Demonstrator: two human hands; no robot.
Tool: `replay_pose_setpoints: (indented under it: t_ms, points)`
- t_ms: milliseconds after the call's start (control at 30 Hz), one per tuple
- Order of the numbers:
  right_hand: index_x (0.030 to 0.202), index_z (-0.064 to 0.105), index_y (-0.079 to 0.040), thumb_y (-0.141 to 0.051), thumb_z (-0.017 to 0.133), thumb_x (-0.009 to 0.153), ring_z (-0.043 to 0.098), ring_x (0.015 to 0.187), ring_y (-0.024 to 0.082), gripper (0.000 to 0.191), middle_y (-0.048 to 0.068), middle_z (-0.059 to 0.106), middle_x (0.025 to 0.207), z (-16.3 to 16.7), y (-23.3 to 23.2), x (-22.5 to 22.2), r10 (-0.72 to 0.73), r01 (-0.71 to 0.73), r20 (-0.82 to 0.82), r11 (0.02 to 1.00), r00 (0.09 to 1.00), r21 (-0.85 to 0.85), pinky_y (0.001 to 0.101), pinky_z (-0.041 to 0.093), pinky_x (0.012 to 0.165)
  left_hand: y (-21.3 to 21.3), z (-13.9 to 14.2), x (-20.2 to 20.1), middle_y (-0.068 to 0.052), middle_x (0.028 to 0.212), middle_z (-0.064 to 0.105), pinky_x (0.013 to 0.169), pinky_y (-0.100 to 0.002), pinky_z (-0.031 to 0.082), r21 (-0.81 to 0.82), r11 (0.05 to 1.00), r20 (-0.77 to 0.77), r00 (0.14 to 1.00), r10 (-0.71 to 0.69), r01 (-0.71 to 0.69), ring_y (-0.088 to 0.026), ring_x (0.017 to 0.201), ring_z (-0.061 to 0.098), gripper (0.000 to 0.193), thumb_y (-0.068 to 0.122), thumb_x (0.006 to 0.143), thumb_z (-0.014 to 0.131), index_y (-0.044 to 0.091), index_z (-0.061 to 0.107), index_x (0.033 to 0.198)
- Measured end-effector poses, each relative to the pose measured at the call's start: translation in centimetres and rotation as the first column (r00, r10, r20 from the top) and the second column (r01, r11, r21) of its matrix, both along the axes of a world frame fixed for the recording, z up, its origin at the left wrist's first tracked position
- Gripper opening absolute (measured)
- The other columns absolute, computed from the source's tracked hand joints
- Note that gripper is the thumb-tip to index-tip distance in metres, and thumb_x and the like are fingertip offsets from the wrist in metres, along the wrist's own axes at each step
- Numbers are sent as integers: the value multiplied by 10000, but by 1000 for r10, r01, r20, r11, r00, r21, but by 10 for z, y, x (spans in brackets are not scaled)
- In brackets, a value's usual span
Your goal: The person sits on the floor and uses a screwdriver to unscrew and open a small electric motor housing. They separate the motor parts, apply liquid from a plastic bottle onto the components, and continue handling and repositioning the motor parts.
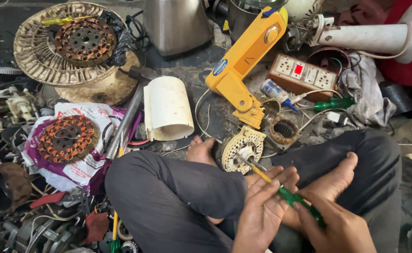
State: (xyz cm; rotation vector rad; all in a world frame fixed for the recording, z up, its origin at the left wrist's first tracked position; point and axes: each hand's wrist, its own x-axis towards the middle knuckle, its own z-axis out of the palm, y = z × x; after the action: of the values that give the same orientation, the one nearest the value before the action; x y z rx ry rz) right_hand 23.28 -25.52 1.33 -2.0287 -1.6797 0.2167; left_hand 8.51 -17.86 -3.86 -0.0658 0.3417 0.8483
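Screwdriver [281, 189], green see-through handle with a yellow collar and a thin steel shaft, is what both hands are on right now. Left hand [262, 208] is curled around the shaft end with fingers [281, 180] pinching near the yellow part; right hand [339, 227] is closed around the green handle lower down. The tip is poking into the middle of a small round motor end plate [243, 150], cream-coloured metal with slots around the rim, which sits on the floor [206, 61] just in front of the person's crossed legs and bare feet, near the middle of the frame.

How far along? Going by the looks, the plate is already off its motor, since a small copper-wound stator [283, 131] lies loose just beside it toward the right. Whatever sits at the plate's centre is still in place, so that bit looks unfinished. Can't tell if the tip is seated in a screw.

Stuff around:
- yellow plastic tool body [243, 61], chunky and smooth, toward the top middle
- curled white plastic sheet [168, 107], top left of the plate
- two big rusty-brown wound ceiling-fan stators [67, 138], one on a crinkly plastic bag, one [85, 41] on a dusty ribbed disc
- wooden extension board [302, 75] with white sockets
- another green screwdriver [335, 104] by a grey rag

Floor is dark, grimy, wires everywhere.
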Motion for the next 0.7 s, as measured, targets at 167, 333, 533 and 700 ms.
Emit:
replay_pose_setpoints:
  t_ms: [167,333,533,700]
  points:
    - [1136,785,-214,-175,792,767,705,897,215,371,85,655,978,4,5,0,149,-147,60,988,987,-35,332,591,794,-13,-21,8,-159,1181,671,827,-358,526,113,989,-81,993,-92,100,-233,1029,656,270,207,1125,657,-8,564,1259]
    - [1221,653,-88,-115,773,741,711,986,330,495,166,646,1075,11,11,1,205,-201,-24,973,979,117,388,576,801,-5,-15,9,-87,1201,699,953,-364,569,87,996,-77,997,7,0,-204,1091,696,374,97,955,648,88,573,1321]
    - [1276,676,-133,-185,773,859,778,936,313,432,124,761,1028,19,10,-2,-97,71,-146,982,985,-174,376,601,764,-2,0,-3,-145,1211,709,930,-355,592,131,991,48,999,-3,-3,-234,1067,721,380,109,941,619,-6,576,1301]
    - [1223,727,-280,-118,688,808,745,969,264,447,102,676,1016,13,11,-6,168,-169,16,983,986,67,369,602,879,-2,-9,11,-145,1149,694,770,-354,554,157,988,-165,985,39,-13,-231,954,690,270,155,1095,673,-48,606,1261]
